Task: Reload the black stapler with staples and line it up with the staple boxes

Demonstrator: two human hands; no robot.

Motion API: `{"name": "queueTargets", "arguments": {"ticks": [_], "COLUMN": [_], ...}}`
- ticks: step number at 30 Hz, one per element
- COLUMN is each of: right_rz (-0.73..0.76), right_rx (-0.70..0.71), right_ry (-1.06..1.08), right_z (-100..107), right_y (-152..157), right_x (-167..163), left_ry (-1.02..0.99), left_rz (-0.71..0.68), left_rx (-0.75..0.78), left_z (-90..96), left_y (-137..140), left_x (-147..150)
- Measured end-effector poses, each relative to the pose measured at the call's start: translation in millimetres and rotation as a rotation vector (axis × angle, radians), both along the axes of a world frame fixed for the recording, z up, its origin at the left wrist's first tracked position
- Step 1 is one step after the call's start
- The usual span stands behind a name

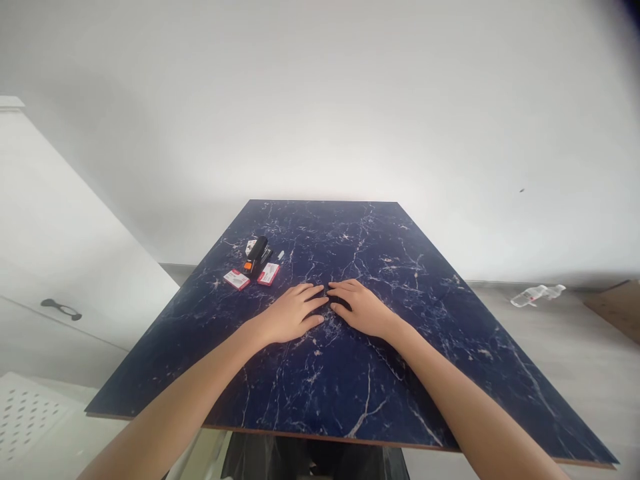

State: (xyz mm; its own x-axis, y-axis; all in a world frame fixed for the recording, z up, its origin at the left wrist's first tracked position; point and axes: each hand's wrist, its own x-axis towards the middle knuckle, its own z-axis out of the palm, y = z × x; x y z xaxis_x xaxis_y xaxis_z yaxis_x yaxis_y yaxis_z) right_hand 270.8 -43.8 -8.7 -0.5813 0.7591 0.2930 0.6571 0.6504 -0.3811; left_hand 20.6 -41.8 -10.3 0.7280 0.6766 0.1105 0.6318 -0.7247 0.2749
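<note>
My left hand (295, 311) rests flat on the dark blue marbled table (340, 387), fingers stretched out and pointing right. Opposite it, my right hand (361, 308) lies palm down with its fingers apart, fingertips close to those of the left. Neither hand holds anything. Beyond the left hand is a black stapler (257, 252) with an orange patch, its top apparently raised. Two small red-and-white boxes (269, 274) lie in front of it. To its right is a small pale piece (281, 255), too small to make out. A white item (251, 247) shows partly behind the stapler.
A white cabinet (65, 220) with a dark handle stands at the left. Clear plastic bottles (530, 295) lie on the floor at the right, near a brown cardboard box (617, 307). A pale wall (325, 100) rises behind the table.
</note>
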Motion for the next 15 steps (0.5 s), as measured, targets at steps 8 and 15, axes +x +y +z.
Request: {"name": "queueTargets", "arguments": {"ticks": [8,15], "right_rz": [0.002,0.001], "right_rx": [0.003,-0.015], "right_ry": [0.006,-0.024], "right_z": [0,-2], "right_y": [0,-1], "right_x": [-1,0], "left_ry": [-0.097,-0.450], "left_rz": [0.005,0.524], "left_rx": [-0.058,0.337], "left_z": [3.0,19.3], "left_y": [3,28], "left_x": [-3,-23]}}
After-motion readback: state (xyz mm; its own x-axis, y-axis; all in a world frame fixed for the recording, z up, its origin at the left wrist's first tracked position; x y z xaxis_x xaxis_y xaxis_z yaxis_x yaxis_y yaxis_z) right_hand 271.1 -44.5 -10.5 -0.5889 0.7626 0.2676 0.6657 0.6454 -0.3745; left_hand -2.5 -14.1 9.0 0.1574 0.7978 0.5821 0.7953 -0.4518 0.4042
